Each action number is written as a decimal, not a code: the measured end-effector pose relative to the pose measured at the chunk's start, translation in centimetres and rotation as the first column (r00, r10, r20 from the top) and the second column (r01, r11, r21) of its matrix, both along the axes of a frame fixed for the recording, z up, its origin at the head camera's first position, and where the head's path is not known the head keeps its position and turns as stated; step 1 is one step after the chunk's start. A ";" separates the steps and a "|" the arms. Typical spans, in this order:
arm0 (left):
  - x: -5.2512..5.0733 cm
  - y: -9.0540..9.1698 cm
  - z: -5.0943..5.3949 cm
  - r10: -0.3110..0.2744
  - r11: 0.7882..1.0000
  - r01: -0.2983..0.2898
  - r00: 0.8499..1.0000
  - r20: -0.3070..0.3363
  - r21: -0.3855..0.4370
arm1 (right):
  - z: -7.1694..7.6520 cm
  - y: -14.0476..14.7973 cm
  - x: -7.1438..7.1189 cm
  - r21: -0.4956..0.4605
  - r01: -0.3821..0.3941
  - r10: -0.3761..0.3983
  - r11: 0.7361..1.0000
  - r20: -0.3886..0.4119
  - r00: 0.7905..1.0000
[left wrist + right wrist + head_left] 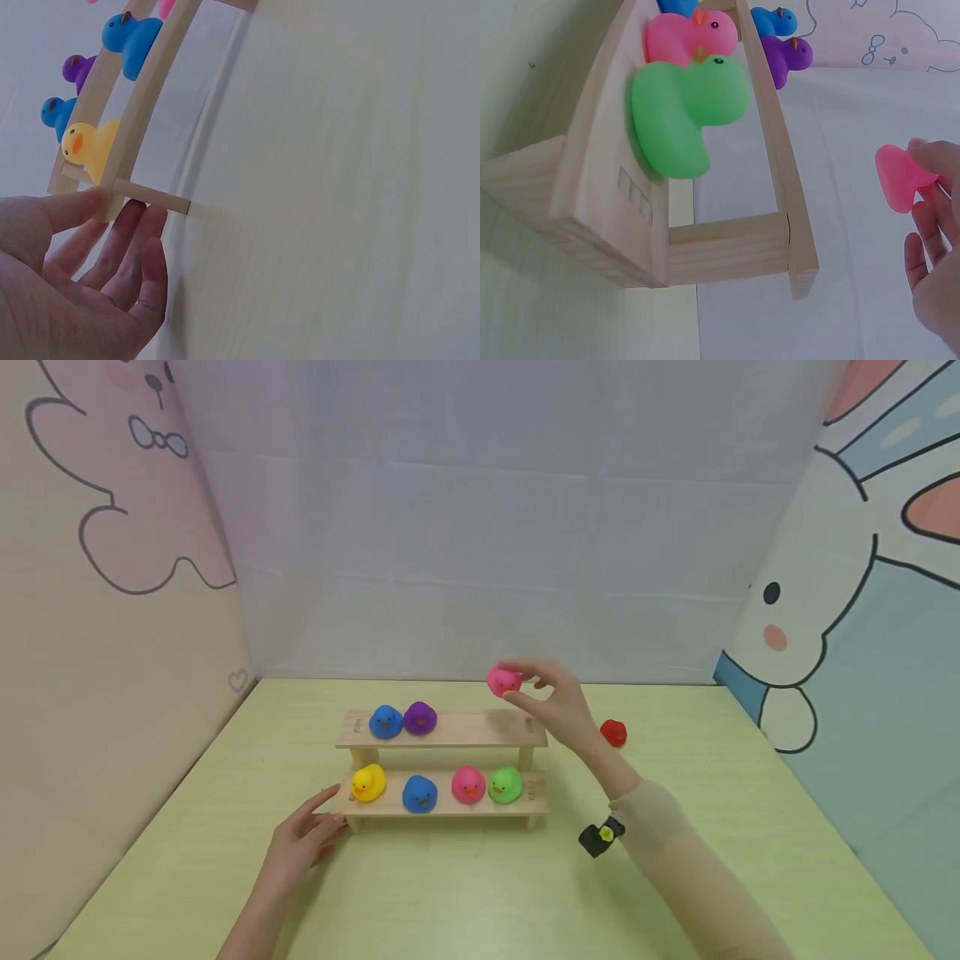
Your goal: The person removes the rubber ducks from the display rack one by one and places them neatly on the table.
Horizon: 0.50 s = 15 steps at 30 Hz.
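Observation:
My right hand point(558, 702) pinches a pink rubber duck point(504, 682) between thumb and fingers, above the right part of the upper tier. The right wrist view shows the same pink duck point(901, 176) in the fingertips, apart from the wood. My left hand point(300, 839) holds the left end of the two-tier wooden shelf point(480, 728), thumb and fingers around the lower board's end. On the upper tier sit a blue duck point(386, 722) and a purple duck point(420, 718). The lower tier carries a yellow duck point(368, 783), a blue duck point(420, 794), a pink duck point(468, 784) and a green duck point(505, 785).
A red duck point(613, 732) lies on the light table point(465, 893), right of the shelf. White cloth point(480, 527) hangs behind the table. Side walls carry a cartoon bear point(150, 510) and a cartoon rabbit point(810, 602). A black strap device point(600, 837) is on my right wrist.

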<state>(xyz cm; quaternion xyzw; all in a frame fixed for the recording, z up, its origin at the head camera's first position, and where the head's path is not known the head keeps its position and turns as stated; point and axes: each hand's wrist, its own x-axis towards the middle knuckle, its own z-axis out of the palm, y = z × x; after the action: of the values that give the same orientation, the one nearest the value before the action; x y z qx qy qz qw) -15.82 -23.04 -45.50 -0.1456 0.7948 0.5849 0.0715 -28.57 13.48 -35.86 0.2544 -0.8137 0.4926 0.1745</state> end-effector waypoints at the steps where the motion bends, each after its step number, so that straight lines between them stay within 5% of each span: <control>1: 0.0 0.0 0.0 0.003 1.000 -0.003 1.000 0.005 0.001 | 0.0 0.2 0.0 0.003 0.005 -0.005 1.000 -0.002 1.000; 15: -0.2 0.0 -0.2 0.006 1.000 -0.006 1.000 0.002 -0.018 | -0.6 2.9 0.3 0.010 0.057 -0.057 0.998 -0.044 0.997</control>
<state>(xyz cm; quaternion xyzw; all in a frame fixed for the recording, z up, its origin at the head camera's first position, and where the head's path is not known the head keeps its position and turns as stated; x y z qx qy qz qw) -16.03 -23.07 -45.70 -0.1491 0.7995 0.5778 0.0695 -28.24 16.43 -36.44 0.2427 -0.8194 0.4772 0.2047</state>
